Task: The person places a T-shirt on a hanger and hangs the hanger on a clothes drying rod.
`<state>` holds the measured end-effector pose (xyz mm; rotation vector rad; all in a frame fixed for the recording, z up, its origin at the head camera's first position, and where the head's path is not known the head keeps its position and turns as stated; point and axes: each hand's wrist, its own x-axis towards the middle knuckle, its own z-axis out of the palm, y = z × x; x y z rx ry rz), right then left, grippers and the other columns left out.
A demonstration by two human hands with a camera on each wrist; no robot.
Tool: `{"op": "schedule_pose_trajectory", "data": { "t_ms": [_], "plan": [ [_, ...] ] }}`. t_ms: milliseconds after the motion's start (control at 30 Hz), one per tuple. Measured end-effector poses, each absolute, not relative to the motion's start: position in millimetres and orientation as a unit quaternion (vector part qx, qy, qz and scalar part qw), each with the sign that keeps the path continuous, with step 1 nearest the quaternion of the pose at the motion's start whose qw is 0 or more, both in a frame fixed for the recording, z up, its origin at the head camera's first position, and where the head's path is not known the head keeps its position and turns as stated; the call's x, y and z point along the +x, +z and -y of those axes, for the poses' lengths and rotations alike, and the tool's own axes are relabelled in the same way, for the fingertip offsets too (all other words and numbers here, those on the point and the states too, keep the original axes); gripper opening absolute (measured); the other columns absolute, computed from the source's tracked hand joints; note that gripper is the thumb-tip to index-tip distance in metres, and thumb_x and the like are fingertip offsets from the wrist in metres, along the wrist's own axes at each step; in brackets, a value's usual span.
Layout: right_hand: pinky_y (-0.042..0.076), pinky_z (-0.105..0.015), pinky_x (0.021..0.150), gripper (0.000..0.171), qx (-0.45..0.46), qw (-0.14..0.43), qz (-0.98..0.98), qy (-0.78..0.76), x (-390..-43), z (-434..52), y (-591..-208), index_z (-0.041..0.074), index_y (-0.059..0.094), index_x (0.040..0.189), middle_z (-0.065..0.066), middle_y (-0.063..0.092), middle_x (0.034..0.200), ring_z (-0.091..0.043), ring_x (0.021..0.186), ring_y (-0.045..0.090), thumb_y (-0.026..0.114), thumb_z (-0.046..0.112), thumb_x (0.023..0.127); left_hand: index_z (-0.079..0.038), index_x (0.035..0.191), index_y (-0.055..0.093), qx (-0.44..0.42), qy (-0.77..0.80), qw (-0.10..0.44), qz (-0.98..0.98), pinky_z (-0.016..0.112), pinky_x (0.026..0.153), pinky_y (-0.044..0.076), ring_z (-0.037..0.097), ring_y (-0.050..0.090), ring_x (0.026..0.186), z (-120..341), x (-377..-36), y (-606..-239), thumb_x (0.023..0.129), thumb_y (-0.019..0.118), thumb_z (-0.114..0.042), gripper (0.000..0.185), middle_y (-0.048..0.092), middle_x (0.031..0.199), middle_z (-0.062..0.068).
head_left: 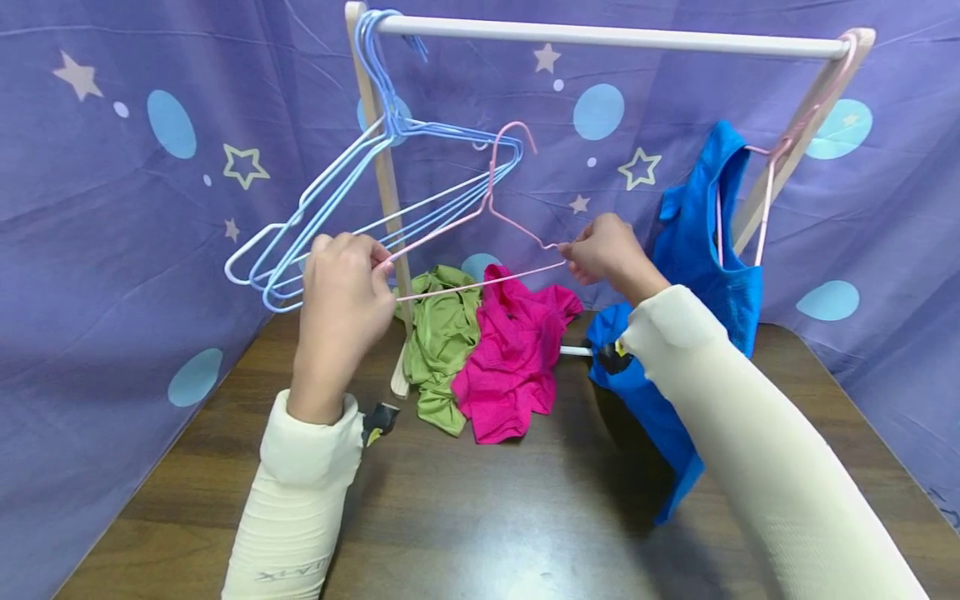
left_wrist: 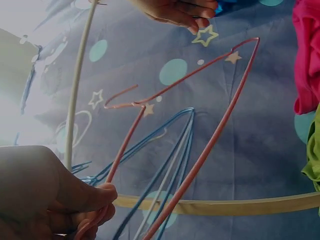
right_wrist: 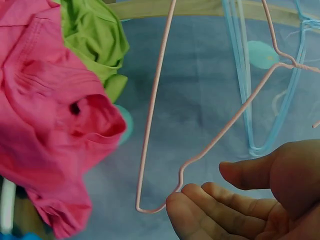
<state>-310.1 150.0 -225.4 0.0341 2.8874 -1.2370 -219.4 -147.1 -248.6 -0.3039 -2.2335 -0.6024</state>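
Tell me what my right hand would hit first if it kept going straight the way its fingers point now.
Probably the pink wire hanger itself: the right hand pinches its end, fingers pointing left along it. Beyond that comes the left hand at the other end, though depth is hard to judge.

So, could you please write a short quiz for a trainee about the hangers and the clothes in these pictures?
1. True or false: the thin pink wire hanger hangs on the white rail.
2. Which crumpled garment lies directly beside the pink shirt on the brown table? A) green shirt B) yellow towel C) black sock
3. Fill in: the blue top hangs on a ____ hanger.

Key
1. False: the left hand and the right hand hold it by its two ends.
2. A
3. pink
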Motion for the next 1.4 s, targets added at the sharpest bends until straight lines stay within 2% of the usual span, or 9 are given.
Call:
{"op": "schedule_pose_trajectory", "data": {
  "t_ms": [167, 267, 500, 867, 967, 1067, 1167, 1300, 1400],
  "plan": [
    [0.061, -0.031, 0.069, 0.027, 0.000, 0.022, -0.923, -0.383, -322.0, -142.5, -249.9, -0.008, 0.070, 0.103, -0.010, 0.071, 0.076, -0.013, 0.061, 0.068, 0.067, 0.019, 0.099, 0.006, 0.086, 0.070, -0.119, -0.224, 0.369, 0.894, 0.054, 0.082, 0.042, 0.044, 0.054, 0.082, 148.9, -223.3, -251.1, 0.087, 0.068, 0.003, 0.005, 0.069, 0.084, 0.022],
    [0.060, -0.031, 0.069, 0.026, -0.029, 0.028, -0.925, -0.378, -328.2, -138.3, -268.5, -0.008, 0.072, 0.105, -0.011, 0.073, 0.079, -0.020, 0.069, 0.072, 0.066, 0.017, 0.099, 0.006, 0.085, 0.069, -0.117, -0.217, 0.363, 0.899, 0.054, 0.082, 0.042, 0.044, 0.054, 0.082, 151.1, -223.3, -250.9, 0.087, 0.068, 0.003, 0.004, 0.069, 0.083, 0.022],
    [0.053, -0.038, 0.077, 0.021, -0.100, -0.072, -0.937, -0.326, -339.3, -125.0, -318.1, -0.001, 0.078, 0.100, -0.015, 0.077, 0.094, -0.030, 0.092, 0.068, 0.068, 0.017, 0.097, 0.006, 0.085, 0.069, -0.106, -0.208, 0.352, 0.906, 0.053, 0.084, 0.041, 0.045, 0.053, 0.082, 154.8, -217.8, -247.9, 0.085, 0.065, 0.003, 0.005, 0.068, 0.084, 0.024],
    [0.050, -0.038, 0.073, 0.018, -0.085, -0.096, -0.932, -0.339, -347.8, -100.0, -360.0, 0.001, 0.077, 0.096, -0.012, 0.073, 0.084, -0.030, 0.085, 0.064, 0.072, 0.018, 0.095, 0.006, 0.083, 0.070, -0.091, -0.187, 0.337, 0.918, 0.055, 0.082, 0.043, 0.047, 0.055, 0.081, 160.7, -207.7, -242.5, 0.080, 0.065, 0.004, 0.006, 0.067, 0.082, 0.025],
    [0.047, -0.039, 0.069, 0.021, -0.075, -0.107, -0.937, -0.325, -348.8, -96.4, -366.5, 0.002, 0.074, 0.084, -0.007, 0.066, 0.071, -0.029, 0.078, 0.060, 0.074, 0.020, 0.094, 0.006, 0.083, 0.069, -0.076, -0.183, 0.332, 0.922, 0.056, 0.083, 0.042, 0.047, 0.054, 0.082, 161.7, -205.2, -241.0, 0.080, 0.064, 0.004, 0.006, 0.066, 0.083, 0.025],
    [0.045, -0.041, 0.066, 0.037, -0.061, -0.113, -0.943, -0.308, -349.9, -93.6, -371.9, 0.006, 0.060, 0.065, -0.001, 0.051, 0.057, -0.029, 0.072, 0.055, 0.073, 0.024, 0.095, 0.006, 0.083, 0.069, -0.066, -0.178, 0.333, 0.923, 0.057, 0.084, 0.042, 0.047, 0.052, 0.081, 163.1, -203.6, -240.3, 0.080, 0.064, 0.003, 0.006, 0.065, 0.083, 0.025],
    [0.048, -0.046, 0.067, 0.049, -0.045, -0.107, -0.951, -0.287, -350.7, -92.1, -377.9, 0.009, 0.049, 0.058, -0.006, 0.047, 0.053, -0.033, 0.072, 0.058, 0.070, 0.028, 0.097, 0.006, 0.084, 0.069, -0.062, -0.173, 0.338, 0.923, 0.058, 0.083, 0.042, 0.048, 0.052, 0.081, 164.9, -202.3, -240.2, 0.080, 0.064, 0.003, 0.007, 0.065, 0.083, 0.026],
    [0.055, -0.053, 0.084, 0.040, -0.026, -0.092, -0.962, -0.257, -351.2, -90.7, -383.1, 0.002, 0.065, 0.068, -0.021, 0.069, 0.078, -0.044, 0.095, 0.067, 0.067, 0.028, 0.098, 0.007, 0.083, 0.069, -0.061, -0.167, 0.347, 0.921, 0.057, 0.083, 0.042, 0.048, 0.052, 0.080, 167.0, -202.0, -240.9, 0.079, 0.064, 0.004, 0.008, 0.065, 0.082, 0.027],
    [0.053, -0.055, 0.093, 0.030, -0.010, -0.077, -0.965, -0.250, -351.3, -90.8, -382.0, -0.001, 0.072, 0.080, -0.025, 0.072, 0.098, -0.046, 0.110, 0.065, 0.068, 0.024, 0.096, 0.008, 0.082, 0.069, -0.062, -0.165, 0.352, 0.919, 0.057, 0.082, 0.042, 0.048, 0.052, 0.080, 167.5, -202.9, -241.5, 0.078, 0.064, 0.005, 0.007, 0.065, 0.081, 0.027]
  ]
}}
